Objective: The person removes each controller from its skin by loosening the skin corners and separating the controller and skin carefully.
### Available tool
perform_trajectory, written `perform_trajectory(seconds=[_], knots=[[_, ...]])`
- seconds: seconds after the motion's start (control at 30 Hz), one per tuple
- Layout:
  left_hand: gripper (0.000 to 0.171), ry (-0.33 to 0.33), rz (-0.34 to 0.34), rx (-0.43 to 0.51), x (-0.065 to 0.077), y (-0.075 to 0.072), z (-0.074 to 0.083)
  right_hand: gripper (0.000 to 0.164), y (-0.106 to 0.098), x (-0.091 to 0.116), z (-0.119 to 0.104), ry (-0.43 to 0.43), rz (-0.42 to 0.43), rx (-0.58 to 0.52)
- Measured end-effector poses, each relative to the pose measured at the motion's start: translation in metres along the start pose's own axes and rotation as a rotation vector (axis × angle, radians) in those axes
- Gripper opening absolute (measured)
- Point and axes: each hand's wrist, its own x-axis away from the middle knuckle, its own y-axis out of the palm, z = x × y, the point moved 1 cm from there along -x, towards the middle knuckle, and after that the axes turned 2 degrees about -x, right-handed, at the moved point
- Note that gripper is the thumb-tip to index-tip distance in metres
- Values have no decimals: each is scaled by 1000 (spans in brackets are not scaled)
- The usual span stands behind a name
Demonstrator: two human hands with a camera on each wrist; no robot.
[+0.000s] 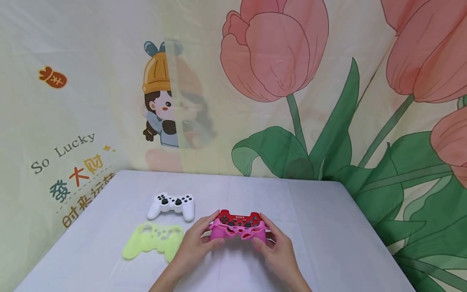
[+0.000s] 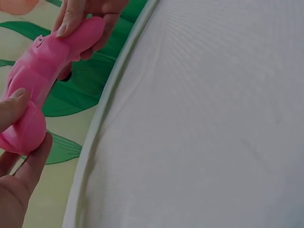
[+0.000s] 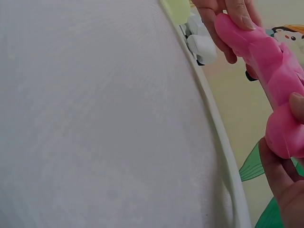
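Observation:
A red game controller (image 1: 239, 218) marked SONY is held above the table, its face toward the head camera. A pink silicone sleeve (image 1: 218, 231) wraps its handles and lower part, while the red upper face shows bare. My left hand (image 1: 195, 243) grips the left handle, thumb on the pink sleeve and fingers behind. My right hand (image 1: 279, 249) grips the right handle the same way. Both wrist views show the pink sleeve (image 2: 40, 71) from its near side, with thumbs pressed on it and fingertips under the handles.
A white game controller (image 1: 171, 206) lies on the white-covered table (image 1: 321, 239), left of the hands. In front of it is a flat yellow-green silicone sleeve (image 1: 155, 241), partly behind my left forearm. A printed curtain (image 1: 204, 162) with tulips hangs behind the table.

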Motion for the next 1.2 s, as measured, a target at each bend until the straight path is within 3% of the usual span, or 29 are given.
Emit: perform_trajectory(seconds=[0.2, 0.43, 0.63, 0.8, 1.03, 1.2], knots=[[80, -9, 64, -20, 0, 0, 0, 70, 3, 1, -1, 7, 69, 7], [80, 4, 82, 5, 0, 0, 2, 69, 4, 1, -2, 17, 127, -36], [75, -6, 129, -22, 0, 0, 1, 63, 5, -1, -4, 88, 169, -82], [77, 19, 103, -16, -1, 0, 2, 60, 3, -2, -4, 94, 173, -119], [96, 74, 14, -31, 0, 0, -2, 60, 1, -1, -1, 102, 179, -137], [92, 68, 40, -52, 0, -1, -2, 59, 2, -3, 1, 113, 149, -115]])
